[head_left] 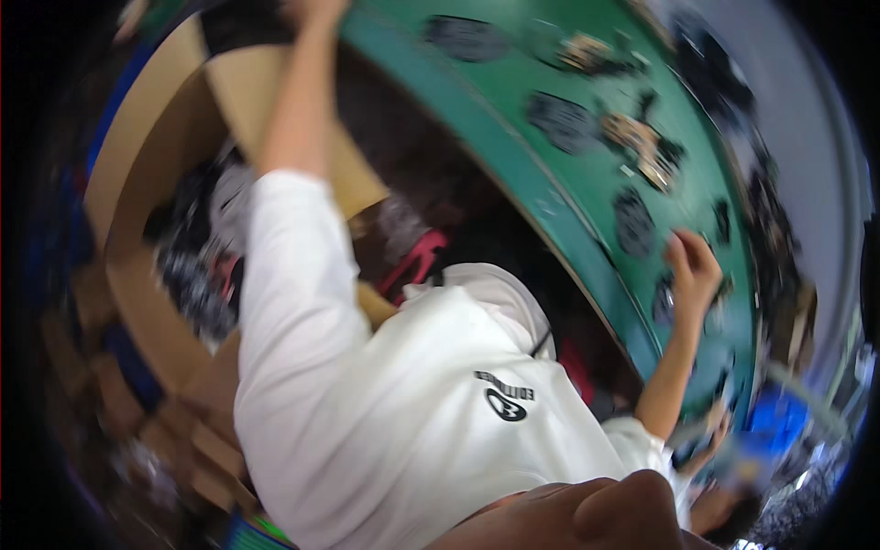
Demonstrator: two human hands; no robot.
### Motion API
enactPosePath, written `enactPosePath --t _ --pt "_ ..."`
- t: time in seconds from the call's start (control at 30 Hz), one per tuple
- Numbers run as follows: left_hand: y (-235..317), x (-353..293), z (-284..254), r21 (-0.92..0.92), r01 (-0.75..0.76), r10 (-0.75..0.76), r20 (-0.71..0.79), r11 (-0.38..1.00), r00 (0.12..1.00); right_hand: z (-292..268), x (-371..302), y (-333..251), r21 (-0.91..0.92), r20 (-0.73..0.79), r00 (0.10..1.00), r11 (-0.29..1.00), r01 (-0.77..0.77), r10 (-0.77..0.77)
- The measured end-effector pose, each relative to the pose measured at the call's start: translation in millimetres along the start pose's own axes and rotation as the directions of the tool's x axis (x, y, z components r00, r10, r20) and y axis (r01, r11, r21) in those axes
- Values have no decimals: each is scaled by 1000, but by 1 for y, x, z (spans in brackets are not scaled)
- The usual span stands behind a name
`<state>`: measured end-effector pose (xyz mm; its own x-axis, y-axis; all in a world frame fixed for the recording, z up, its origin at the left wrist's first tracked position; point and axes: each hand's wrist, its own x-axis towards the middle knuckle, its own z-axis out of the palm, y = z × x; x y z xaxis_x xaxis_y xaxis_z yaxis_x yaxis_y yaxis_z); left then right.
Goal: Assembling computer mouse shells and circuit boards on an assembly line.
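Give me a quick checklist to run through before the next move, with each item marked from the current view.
1. Left hand grip visible: cannot tell; the top edge cuts the hand off.
2. Right hand free: cannot tell; fingers curl over the green worktable, but contact is unclear.
3. Cardboard box open: ok; dark and grey items show inside.
4. Dark flat pieces separated: ok; those toward the top of the view lie apart on the worktable.
5. Picture sharp: not ok; both hands are blurred.

Right hand [694,272] over green table [500,92], 1 open carton [142,298]
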<state>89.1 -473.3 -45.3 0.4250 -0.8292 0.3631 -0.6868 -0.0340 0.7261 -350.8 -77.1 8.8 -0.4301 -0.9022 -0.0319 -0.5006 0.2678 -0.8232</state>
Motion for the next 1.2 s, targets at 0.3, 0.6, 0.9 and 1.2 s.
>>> enactPosePath --t 0.3,0.6,0.9,1.2 --pt "-54 39 71 166 -271 277 -9 948 961 19 -21 12 -197 -142 956 953 228 -258" --pt "25 8 51 48 -693 688 -183 720 702 21 -12 23 -386 -76 940 879 279 -331" --pt "155 -218 -6 -483 -831 860 510 275 -12 17 -28 26 -443 -153 956 882 158 -248" --pt "111 -162 0 -650 -681 835 541 339 -100 -2 -28 4 -471 -33 960 852 230 -277"
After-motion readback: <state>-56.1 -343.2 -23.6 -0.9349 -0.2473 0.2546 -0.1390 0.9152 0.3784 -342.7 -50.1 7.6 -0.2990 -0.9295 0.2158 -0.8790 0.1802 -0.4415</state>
